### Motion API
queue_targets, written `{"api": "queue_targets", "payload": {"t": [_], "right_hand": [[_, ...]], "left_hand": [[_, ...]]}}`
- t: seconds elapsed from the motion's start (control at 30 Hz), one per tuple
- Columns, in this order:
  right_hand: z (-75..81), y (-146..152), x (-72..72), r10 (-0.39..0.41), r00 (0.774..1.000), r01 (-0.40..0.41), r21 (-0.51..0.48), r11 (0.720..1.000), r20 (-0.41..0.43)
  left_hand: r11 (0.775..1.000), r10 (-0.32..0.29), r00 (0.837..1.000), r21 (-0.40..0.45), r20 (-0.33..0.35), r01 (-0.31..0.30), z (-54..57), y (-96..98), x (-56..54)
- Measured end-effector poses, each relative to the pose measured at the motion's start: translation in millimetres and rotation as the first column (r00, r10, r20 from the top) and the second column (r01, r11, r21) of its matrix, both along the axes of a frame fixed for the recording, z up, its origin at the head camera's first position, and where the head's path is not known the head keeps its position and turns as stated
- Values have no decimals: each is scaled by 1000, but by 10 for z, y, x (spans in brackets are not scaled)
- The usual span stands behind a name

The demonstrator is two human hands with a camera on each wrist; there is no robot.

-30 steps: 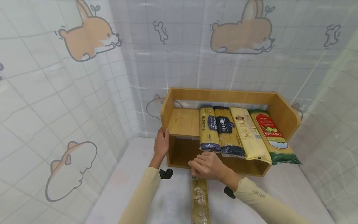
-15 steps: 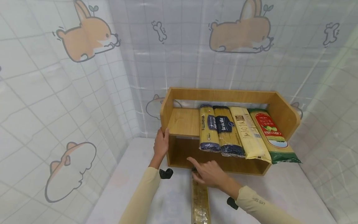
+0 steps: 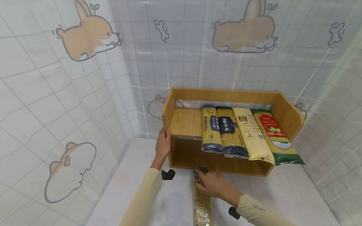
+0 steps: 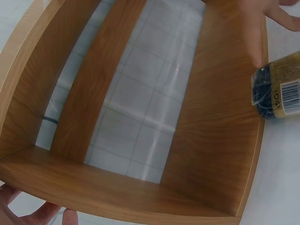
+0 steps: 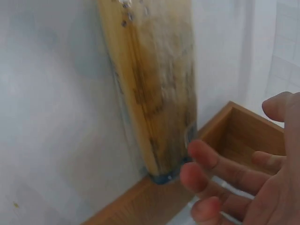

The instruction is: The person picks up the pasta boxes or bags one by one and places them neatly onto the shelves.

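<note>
In the head view a two-tier wooden shelf (image 3: 195, 121) stands against the back wall. My left hand (image 3: 163, 145) holds its left side panel; fingertips (image 4: 44, 211) show along the panel edge in the left wrist view. A lone pack of spaghetti (image 3: 202, 204) lies lengthwise on the white surface, its dark blue end (image 4: 264, 91) right at the shelf's lower front edge. Over the far part of this pack is my right hand (image 3: 213, 183), slightly blurred. In the right wrist view its fingers (image 5: 201, 176) are spread and loosely bent beside the pack, with nothing held.
Side by side on the upper tier lie a blue-ended spaghetti pack (image 3: 211, 128), a la sicilia pack (image 3: 230, 131), a cream pasta pack (image 3: 253, 135) and a green-ended Olivoila pack (image 3: 277, 136). They overhang the front edge. Patterned sheeting (image 3: 181, 62) surrounds the white surface.
My right hand has gone from a curled fist above the pack's far end, through a pointing index finger, to loosely open and nearer to me. The left hand stays on the panel.
</note>
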State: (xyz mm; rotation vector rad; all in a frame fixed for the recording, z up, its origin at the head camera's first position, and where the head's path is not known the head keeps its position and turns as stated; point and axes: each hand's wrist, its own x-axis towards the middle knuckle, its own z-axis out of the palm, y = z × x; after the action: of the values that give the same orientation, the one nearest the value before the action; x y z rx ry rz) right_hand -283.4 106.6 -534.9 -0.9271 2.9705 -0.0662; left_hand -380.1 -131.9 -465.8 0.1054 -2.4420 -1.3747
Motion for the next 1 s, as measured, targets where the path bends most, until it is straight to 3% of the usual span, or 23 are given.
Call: {"api": "queue_targets", "payload": {"t": [0.13,0.23,0.47,0.67,0.8,1.0], "right_hand": [[-109,7,42,28,997,-30,-28,999,-73],[-198,3,60,-1,996,-2,-35,999,-84],[-368,-41,112,-112,993,113,-26,993,35],[-448,-113,153,-197,972,204,-43,978,126],[-501,-196,202,-251,957,259,-41,965,144],[-585,-260,305,-278,957,281,-17,960,88]], "left_hand": [[1000,1,1000,4,1,-1,3,10,2],[1000,6,1000,3,-3,-6,1,14,-5],[1000,18,1000,-4,-7,-18,-13,3,-1],[1000,15,1000,-13,-2,-15,-15,5,1],[1000,18,1000,-1,0,-18,-9,4,6],[1000,15,1000,-4,9,-15,-16,2,-3]]}}
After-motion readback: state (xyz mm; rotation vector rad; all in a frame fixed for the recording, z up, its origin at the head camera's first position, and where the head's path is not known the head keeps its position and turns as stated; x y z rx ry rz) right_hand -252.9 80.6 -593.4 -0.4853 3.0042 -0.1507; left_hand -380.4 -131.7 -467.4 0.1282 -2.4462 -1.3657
